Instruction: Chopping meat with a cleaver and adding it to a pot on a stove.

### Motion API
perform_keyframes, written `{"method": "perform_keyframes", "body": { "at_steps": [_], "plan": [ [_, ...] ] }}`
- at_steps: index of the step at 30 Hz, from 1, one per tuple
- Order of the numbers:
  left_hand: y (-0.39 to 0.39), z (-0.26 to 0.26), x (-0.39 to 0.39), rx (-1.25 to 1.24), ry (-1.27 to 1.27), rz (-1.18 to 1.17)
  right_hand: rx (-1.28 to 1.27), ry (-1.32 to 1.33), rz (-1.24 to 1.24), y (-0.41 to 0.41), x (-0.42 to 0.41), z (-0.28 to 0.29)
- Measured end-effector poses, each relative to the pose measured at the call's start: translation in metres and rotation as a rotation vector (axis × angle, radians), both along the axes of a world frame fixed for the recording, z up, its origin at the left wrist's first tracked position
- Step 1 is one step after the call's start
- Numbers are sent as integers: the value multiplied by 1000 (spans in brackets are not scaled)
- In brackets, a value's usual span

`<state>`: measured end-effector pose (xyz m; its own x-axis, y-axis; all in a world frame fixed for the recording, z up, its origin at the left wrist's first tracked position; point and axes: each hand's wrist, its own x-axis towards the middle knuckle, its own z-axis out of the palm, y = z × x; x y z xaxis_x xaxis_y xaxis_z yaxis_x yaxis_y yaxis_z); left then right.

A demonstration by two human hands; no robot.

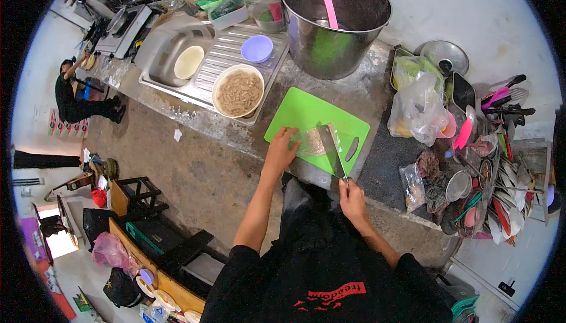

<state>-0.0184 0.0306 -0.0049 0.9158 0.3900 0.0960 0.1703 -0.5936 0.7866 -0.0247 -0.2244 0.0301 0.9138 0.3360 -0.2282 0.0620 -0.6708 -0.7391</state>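
My right hand (352, 199) grips the handle of a broad-bladed kitchen knife (330, 148). Its blade lies over a clear plastic bag (315, 140) of pale brown food on a green cutting board (292, 106). At the bag's left side is my left hand (281, 148), fingers spread and bent, its fingertips close to the plastic; whether they touch it I cannot tell. Beyond the board's left edge, a white bowl (238, 90) full of brown sliced pieces in liquid rests on the steel drainboard.
A large steel pot (334, 53) with a pink utensil stands behind the board. Left are a purple bowl (256, 49) and a sink (170, 42) holding a cream bowl (189, 62). Plastic bags (418, 106), cloths and crowded dishes lie right. Another person (73, 88) is far left.
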Motion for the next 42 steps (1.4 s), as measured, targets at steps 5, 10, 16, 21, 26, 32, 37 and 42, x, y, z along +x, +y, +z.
{"method": "perform_keyframes", "body": {
  "at_steps": [5, 10, 16, 21, 26, 32, 37, 42],
  "plan": [
    [-12, 1, 3, 214, -30, -120, 42, -23, -24, -14, -8, 8],
    [-30, -7, 10, 391, 188, -60, 42, 56, -49, -35, -12, 4],
    [-34, -28, 24, 311, 48, -57, 3, 28, -54, -40, -4, -3],
    [-36, -18, 52, -55, 96, -105, 77, -53, -62, -35, 17, -6],
    [-48, 3, 75, -12, -86, -66, 52, -78, -70, -41, 41, 1],
    [-35, 27, 86, 424, 300, 58, 72, -129, -119, -51, 51, 3],
    [-15, 54, 93, -327, 216, -263, 89, -132, -123, -59, 42, -8],
    [-11, 55, 77, -498, 193, -205, 103, -107, -117, -55, 38, 4]
  ]
}}
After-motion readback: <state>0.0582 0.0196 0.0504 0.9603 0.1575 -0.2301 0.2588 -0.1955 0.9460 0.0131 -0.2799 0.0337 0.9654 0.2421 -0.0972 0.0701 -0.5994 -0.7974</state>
